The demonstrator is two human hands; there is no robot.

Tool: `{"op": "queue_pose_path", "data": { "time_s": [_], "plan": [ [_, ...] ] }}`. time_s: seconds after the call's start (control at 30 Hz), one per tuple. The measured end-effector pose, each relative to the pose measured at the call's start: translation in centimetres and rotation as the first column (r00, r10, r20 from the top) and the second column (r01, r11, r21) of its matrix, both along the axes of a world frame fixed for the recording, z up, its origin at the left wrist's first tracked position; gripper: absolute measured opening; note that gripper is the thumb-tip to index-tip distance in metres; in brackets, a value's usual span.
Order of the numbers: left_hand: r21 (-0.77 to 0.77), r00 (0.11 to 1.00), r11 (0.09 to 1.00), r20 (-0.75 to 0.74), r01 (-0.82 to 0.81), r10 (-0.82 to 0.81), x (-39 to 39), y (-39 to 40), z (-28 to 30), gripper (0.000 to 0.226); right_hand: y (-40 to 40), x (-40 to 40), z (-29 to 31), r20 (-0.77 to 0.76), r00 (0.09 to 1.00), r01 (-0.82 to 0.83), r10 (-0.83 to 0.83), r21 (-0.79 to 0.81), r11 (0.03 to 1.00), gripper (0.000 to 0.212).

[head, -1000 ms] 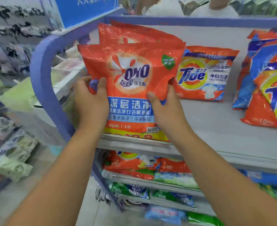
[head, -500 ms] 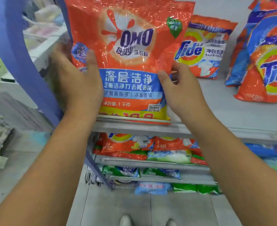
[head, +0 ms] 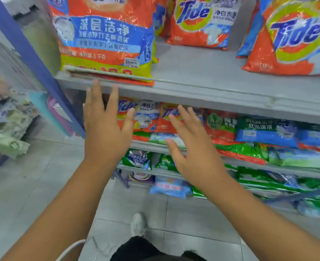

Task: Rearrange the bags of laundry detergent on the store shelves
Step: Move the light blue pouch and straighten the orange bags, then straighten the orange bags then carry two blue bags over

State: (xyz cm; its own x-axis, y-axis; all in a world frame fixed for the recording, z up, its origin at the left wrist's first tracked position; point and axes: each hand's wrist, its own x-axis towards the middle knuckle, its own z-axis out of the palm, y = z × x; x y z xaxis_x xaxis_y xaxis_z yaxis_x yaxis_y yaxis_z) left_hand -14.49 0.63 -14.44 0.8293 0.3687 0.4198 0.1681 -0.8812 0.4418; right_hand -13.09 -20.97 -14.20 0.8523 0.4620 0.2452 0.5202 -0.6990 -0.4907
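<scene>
The orange OMO detergent bag (head: pixel 104 38) stands upright at the front left of the top shelf (head: pixel 202 91), its bottom seam overhanging the shelf lip. As I judge it, that overhang is the risk: the bag leans on nothing visible in front, so a nudge from below or a slump of the powder could tip it forward off the edge.

Both hands are empty. The left hand (head: pixel 104 129) is flat with fingers spread, its fingertips (head: pixel 96 85) just under the shelf lip, so the bag sits at twelve o'clock from them, very near; whether they touch cannot be told. The right hand (head: pixel 191 147) is also splayed wide, lower and to the right, with the bag at about eleven o'clock and well apart. Behind both hands lie small Tide bags (head: pixel 146 117) on the second shelf; larger Tide bags (head: pixel 202 21) stand at one o'clock from the OMO bag.
</scene>
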Motion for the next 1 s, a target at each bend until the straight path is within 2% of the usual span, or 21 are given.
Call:
{"op": "queue_pose_path", "data": {
  "time_s": [0.13, 0.37, 0.5, 0.63, 0.8, 0.93, 1.0],
  "plan": [
    [-0.017, 0.991, 0.999, -0.128, 0.045, -0.047, -2.9, -4.9, -2.7, 0.067, -5.6, -1.7, -2.9, -0.219, 0.974, 0.048, -0.051, -0.022, 0.999, 0.062],
    [-0.134, 0.954, 0.991, -0.293, 0.026, -0.064, -3.4, -8.8, -5.6, 0.068, -9.7, 0.0, -5.9, -0.313, 0.938, 0.130, -0.148, -0.079, 0.988, 0.065],
    [-0.197, 0.925, 0.980, -0.372, -0.003, -0.072, -2.0, -9.7, -7.6, 0.070, -9.1, 1.8, -7.1, -0.353, 0.912, 0.162, -0.208, -0.155, 0.975, 0.068],
    [-0.239, 0.903, 0.970, -0.407, 0.039, -0.137, 0.1, -9.9, -8.7, 0.073, -7.3, 3.4, -7.6, -0.386, 0.885, 0.198, -0.259, -0.191, 0.961, 0.071],
    [-0.251, 0.882, 0.964, -0.432, 0.085, -0.191, 4.5, -7.3, -9.1, 0.075, -4.5, 6.7, -7.9, -0.488, 0.789, 0.299, -0.374, -0.227, 0.927, 0.070],
    [-0.245, 0.851, 0.961, -0.471, 0.127, -0.232, 8.8, -5.7, -9.7, 0.076, -2.1, 9.9, -8.6, -0.470, 0.724, 0.406, -0.505, -0.301, 0.863, 0.062],
    [-0.289, 0.821, 0.950, -0.508, 0.122, -0.260, 10.5, -5.2, -10.6, 0.077, -1.0, 11.1, -9.2, -0.431, 0.707, 0.453, -0.561, -0.333, 0.827, 0.068]
  ]
}}
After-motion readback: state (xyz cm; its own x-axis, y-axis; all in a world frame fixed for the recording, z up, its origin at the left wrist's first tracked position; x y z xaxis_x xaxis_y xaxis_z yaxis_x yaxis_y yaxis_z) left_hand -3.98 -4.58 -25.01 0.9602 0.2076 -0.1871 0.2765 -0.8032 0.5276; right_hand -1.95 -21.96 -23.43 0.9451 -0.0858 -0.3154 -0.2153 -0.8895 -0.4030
